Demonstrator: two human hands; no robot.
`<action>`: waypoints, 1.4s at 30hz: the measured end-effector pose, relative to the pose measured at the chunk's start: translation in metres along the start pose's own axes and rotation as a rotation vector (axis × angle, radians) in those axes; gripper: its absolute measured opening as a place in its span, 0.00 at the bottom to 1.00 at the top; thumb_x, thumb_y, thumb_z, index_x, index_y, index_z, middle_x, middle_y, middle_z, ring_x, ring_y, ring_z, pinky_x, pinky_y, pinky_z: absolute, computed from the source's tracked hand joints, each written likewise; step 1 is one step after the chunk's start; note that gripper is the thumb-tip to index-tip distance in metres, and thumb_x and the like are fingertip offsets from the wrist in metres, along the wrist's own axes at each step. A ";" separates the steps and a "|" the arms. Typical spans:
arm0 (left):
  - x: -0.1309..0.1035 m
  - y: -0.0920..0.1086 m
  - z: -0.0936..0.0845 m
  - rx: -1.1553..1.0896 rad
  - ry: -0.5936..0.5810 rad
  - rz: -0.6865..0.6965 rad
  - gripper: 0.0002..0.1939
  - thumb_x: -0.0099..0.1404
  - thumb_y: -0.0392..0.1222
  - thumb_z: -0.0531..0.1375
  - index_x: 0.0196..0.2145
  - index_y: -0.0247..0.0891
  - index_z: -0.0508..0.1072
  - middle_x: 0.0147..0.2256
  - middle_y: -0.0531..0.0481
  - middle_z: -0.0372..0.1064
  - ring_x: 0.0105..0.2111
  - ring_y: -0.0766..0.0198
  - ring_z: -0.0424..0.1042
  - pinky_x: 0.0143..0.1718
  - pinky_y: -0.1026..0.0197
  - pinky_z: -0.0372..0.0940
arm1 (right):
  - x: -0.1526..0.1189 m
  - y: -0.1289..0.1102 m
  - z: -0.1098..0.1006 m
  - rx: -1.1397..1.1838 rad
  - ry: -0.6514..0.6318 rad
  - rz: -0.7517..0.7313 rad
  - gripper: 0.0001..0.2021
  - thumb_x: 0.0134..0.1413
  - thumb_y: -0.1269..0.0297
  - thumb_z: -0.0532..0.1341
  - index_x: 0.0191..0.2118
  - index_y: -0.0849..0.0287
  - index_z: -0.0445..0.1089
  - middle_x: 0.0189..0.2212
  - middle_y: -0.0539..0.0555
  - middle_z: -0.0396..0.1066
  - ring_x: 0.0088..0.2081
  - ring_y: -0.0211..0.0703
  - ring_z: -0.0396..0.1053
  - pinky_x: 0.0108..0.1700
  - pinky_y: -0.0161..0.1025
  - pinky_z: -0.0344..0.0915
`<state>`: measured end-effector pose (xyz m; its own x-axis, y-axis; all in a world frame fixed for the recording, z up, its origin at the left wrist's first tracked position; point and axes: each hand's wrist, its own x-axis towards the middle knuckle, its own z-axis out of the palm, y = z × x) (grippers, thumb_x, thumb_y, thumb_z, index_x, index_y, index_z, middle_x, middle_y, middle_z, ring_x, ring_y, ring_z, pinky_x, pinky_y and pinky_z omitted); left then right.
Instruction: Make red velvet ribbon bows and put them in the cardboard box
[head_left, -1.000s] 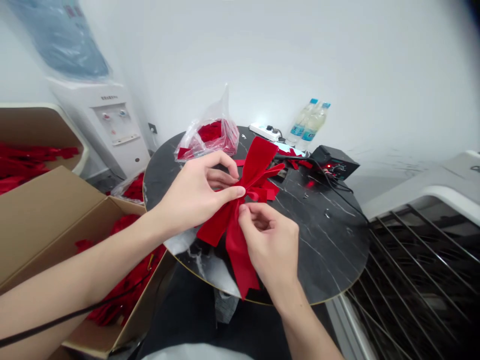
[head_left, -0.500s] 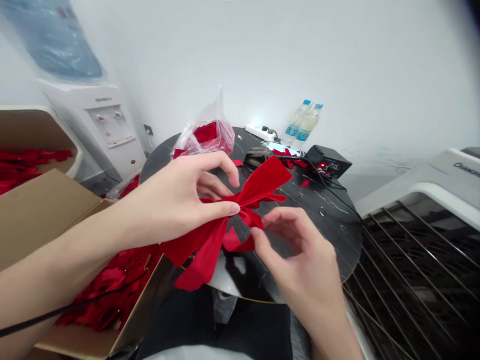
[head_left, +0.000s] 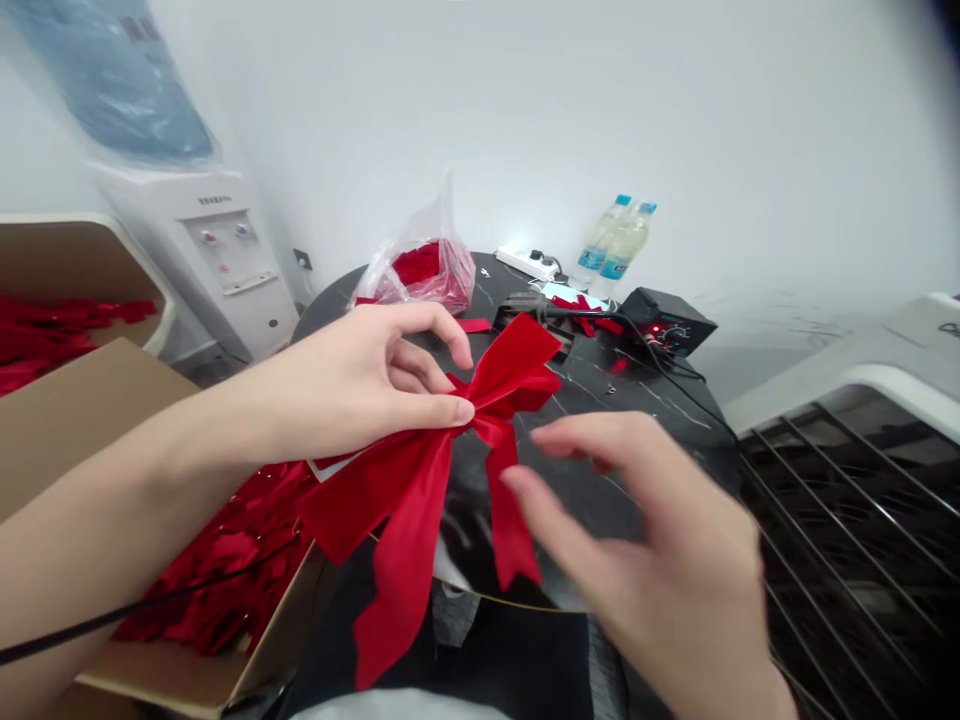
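Head view: the left hand (head_left: 367, 370) pinches a red bow (head_left: 435, 460) at its knot, above the near edge of a black table (head_left: 600, 375). The right hand (head_left: 660, 560), released with thumb and fingers parted, is beside one hanging tail (head_left: 511, 520).

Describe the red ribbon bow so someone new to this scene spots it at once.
Find the round black marbled table. Above its near side, the left hand pinches the red ribbon bow at its gathered middle, with long tails hanging down. Unlike the red pieces heaped in the cardboard box, it is held up between finger and thumb.
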<state>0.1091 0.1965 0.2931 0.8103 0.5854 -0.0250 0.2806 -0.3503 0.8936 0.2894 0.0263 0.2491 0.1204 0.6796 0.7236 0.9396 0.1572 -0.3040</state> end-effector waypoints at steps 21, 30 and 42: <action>0.003 -0.007 0.015 -0.257 -0.091 -0.153 0.17 0.56 0.40 0.72 0.41 0.43 0.72 0.32 0.52 0.79 0.31 0.66 0.75 0.31 0.67 0.65 | 0.006 0.001 0.020 0.009 -0.149 -0.204 0.04 0.66 0.76 0.62 0.39 0.62 0.70 0.38 0.55 0.70 0.41 0.45 0.69 0.45 0.43 0.67; 0.003 -0.007 0.016 -0.269 -0.067 -0.160 0.18 0.55 0.39 0.73 0.41 0.43 0.72 0.30 0.53 0.79 0.32 0.64 0.77 0.32 0.66 0.67 | 0.007 -0.006 0.020 -0.099 -0.169 -0.198 0.04 0.67 0.73 0.63 0.37 0.62 0.71 0.34 0.55 0.70 0.37 0.47 0.69 0.41 0.45 0.65; 0.000 -0.005 0.020 -0.619 -0.047 -0.361 0.20 0.54 0.36 0.74 0.39 0.43 0.68 0.31 0.52 0.80 0.26 0.65 0.76 0.27 0.65 0.69 | 0.004 0.016 0.034 -0.110 -0.035 -0.394 0.07 0.66 0.78 0.62 0.43 0.60 0.65 0.37 0.58 0.74 0.37 0.49 0.68 0.39 0.45 0.63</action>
<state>0.1177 0.1840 0.2795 0.7476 0.5493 -0.3734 0.2035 0.3458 0.9160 0.2937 0.0562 0.2265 -0.2646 0.6071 0.7493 0.9406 0.3340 0.0616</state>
